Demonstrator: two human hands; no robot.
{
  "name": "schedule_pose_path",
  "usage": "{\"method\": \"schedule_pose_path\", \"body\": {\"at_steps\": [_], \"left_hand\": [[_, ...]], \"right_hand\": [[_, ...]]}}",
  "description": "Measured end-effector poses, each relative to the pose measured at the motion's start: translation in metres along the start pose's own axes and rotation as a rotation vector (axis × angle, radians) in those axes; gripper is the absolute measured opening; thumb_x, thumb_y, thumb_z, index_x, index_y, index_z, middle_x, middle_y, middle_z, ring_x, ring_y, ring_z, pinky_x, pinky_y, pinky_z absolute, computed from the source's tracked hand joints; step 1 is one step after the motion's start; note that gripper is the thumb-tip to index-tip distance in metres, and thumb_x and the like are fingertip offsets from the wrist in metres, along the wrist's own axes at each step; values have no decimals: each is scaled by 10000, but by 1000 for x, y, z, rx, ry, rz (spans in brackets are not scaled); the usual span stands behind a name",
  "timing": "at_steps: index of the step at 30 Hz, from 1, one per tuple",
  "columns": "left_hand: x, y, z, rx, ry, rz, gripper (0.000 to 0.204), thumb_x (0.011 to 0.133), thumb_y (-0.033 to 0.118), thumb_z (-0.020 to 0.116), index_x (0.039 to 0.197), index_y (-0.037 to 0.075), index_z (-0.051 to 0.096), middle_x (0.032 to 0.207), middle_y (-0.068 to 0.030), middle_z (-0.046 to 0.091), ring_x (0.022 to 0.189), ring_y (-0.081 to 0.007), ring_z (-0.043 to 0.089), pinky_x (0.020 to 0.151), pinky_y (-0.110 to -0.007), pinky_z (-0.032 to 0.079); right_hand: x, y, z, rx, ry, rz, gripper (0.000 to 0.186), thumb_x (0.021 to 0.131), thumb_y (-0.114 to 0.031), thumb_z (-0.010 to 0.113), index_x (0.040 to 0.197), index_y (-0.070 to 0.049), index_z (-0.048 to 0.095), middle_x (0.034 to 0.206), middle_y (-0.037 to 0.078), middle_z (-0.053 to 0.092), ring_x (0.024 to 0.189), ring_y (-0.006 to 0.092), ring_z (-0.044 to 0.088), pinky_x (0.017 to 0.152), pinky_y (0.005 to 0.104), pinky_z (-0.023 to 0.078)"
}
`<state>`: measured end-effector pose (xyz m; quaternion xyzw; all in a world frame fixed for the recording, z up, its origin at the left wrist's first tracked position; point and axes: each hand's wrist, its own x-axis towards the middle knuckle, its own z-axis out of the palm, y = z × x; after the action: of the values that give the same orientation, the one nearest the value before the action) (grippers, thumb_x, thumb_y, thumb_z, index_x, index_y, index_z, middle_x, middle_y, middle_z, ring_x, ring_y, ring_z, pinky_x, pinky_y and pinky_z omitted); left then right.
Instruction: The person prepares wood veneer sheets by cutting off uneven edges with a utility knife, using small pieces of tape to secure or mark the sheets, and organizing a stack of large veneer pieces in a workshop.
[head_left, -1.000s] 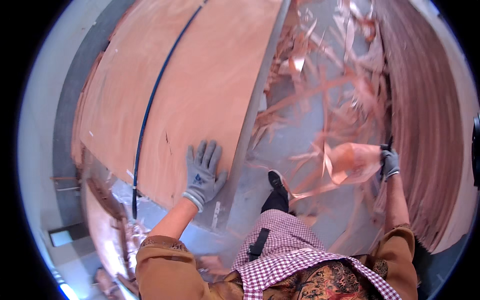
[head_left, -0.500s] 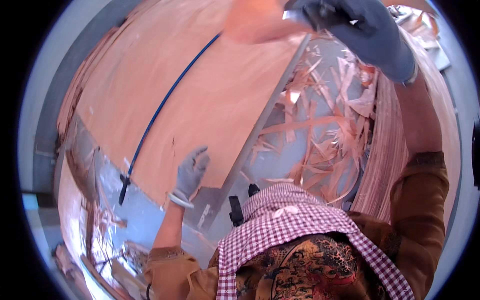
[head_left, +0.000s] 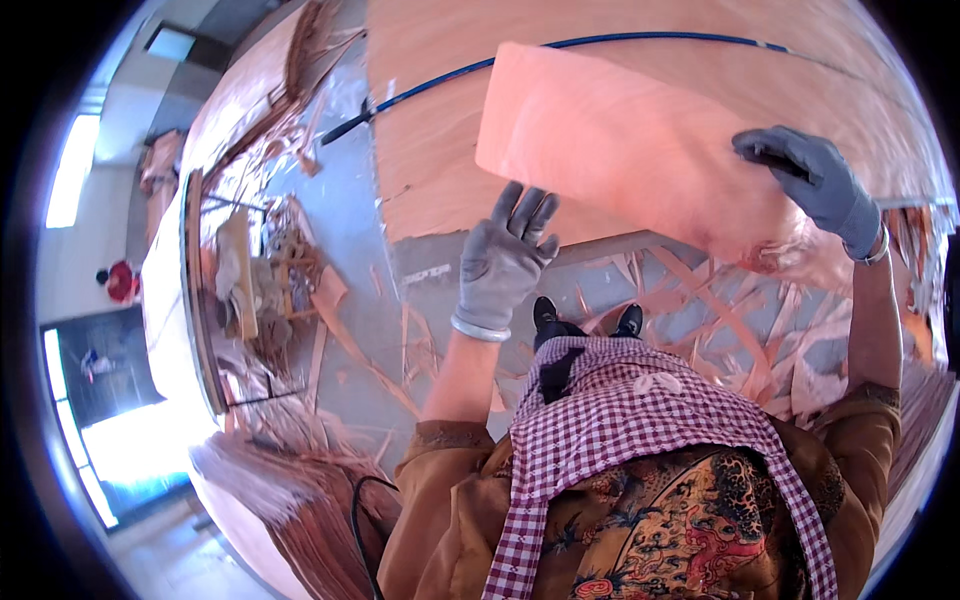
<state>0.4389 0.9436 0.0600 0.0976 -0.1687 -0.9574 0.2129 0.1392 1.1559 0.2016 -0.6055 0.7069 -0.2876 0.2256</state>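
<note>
A thin, peach-coloured sheet of wood veneer (head_left: 610,140) lies slantwise in front of me, over a larger veneer sheet (head_left: 430,205). Its right part curls and is blurred by motion. My left hand (head_left: 505,260), in a grey glove, is open with fingers spread, its fingertips at the sheet's near edge. At the sheet's right end is my right hand (head_left: 810,185), in a darker grey glove. Its thumb and fingers stand apart, with a dark gap showing between them and nothing plainly gripped. A thin blue rod with a black handle (head_left: 345,128) runs across the large sheet, partly behind the smaller one.
Torn veneer strips (head_left: 700,300) litter the grey floor around my shoes (head_left: 628,320). A stack of veneer sheets (head_left: 300,500) stands at lower left. Beyond it are a white-sided bench (head_left: 175,290) and wood scraps (head_left: 240,270). Bright windows (head_left: 75,170) are at far left.
My view has turned left. The smaller veneer sheet, gripped in my right hand before, now spreads between both hands over the large sheet. My right hand is lower and its fingers have parted.
</note>
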Motion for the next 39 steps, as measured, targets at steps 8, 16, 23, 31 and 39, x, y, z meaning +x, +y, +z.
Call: {"method": "schedule_pose_path", "body": {"at_steps": [8, 16, 23, 31, 39], "left_hand": [[2, 43, -10, 1, -1, 296, 193, 881, 302, 616, 945, 123, 577, 798, 21, 606, 686, -91, 542, 533, -218, 365], [-2, 25, -3, 469, 688, 778, 168, 841, 7, 609, 964, 111, 563, 809, 3, 602, 626, -76, 551, 486, -190, 415], [-22, 1, -75, 225, 1024, 545, 218, 824, -24, 605, 971, 123, 540, 844, 1, 596, 655, -92, 575, 494, -204, 476], [-25, 21, -82, 180, 820, 414, 150, 819, -24, 605, 913, 84, 560, 789, -25, 606, 616, -111, 588, 506, -206, 508], [-4, 65, -24, 276, 549, 372, 26, 858, 66, 591, 880, 69, 579, 748, -41, 622, 592, -151, 610, 521, -236, 513]], "right_hand": [[51, 11, -15, 55, -204, -193, 343, 747, 30, 505, 1077, 6, 597, 1050, 125, 642, 973, 243, 616, 886, 319, 468], [115, 41, 26, -444, 10, -409, 258, 800, -52, 504, 1026, -72, 626, 1094, 119, 605, 997, 293, 577, 872, 358, 470], [18, -3, 98, 332, -309, 128, 206, 845, -134, 601, 1035, -65, 639, 929, 81, 649, 832, 155, 618, 712, 304, 492], [-170, 89, 206, 1622, 338, 934, 376, 827, -89, 601, 1192, -59, 517, 1077, 121, 616, 951, 207, 582, 584, 245, 450], [-99, 104, 109, 971, 936, 631, 301, 903, -247, 579, 1161, -93, 594, 836, -30, 535, 626, 53, 477, 465, 175, 347]]}}
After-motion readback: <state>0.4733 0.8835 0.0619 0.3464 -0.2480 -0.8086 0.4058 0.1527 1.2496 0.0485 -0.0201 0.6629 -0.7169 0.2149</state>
